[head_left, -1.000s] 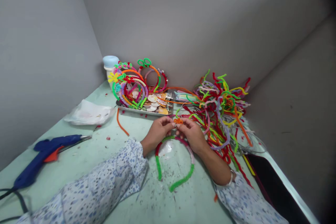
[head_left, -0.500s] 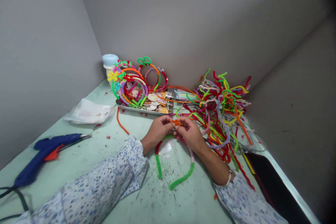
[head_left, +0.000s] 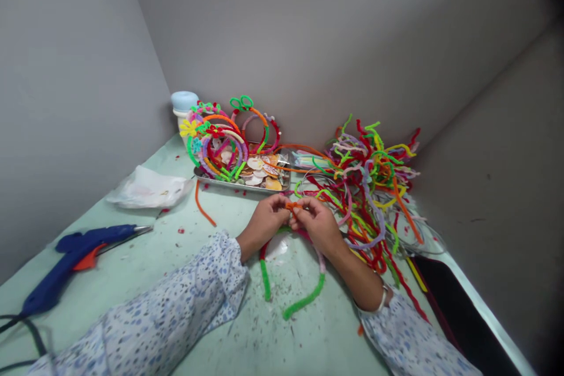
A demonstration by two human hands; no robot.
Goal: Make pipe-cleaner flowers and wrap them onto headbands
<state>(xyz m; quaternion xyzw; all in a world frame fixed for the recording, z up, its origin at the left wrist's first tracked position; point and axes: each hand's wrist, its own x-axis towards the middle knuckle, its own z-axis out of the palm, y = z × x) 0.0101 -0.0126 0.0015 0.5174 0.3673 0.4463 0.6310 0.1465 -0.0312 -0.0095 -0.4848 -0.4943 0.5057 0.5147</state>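
Note:
Between the fingertips of both hands is a small bent piece of orange pipe cleaner (head_left: 293, 206). My left hand (head_left: 265, 218) pinches it from the left, and my right hand (head_left: 321, 224) pinches it from the right. Just below them a headband wrapped in pipe cleaner (head_left: 304, 304) lies on the table, its green ends toward me and red and pink parts higher up. The top of its arch is partly hidden by my hands, so I cannot tell whether the orange piece is joined to it.
A blue glue gun (head_left: 74, 264) lies at left, near a white plastic bag (head_left: 150, 188). Finished headbands (head_left: 220, 135) stand in a metal tray (head_left: 242, 187) of round cutouts. Loose pipe cleaners (head_left: 370, 170) heap at right beside a black phone-like slab (head_left: 467, 311). A blue-lidded bottle (head_left: 184, 101) stands behind.
The orange pipe cleaner's loops look more pressed together between my fingertips. Both hands have stayed nearly in place, and the headband has not visibly moved.

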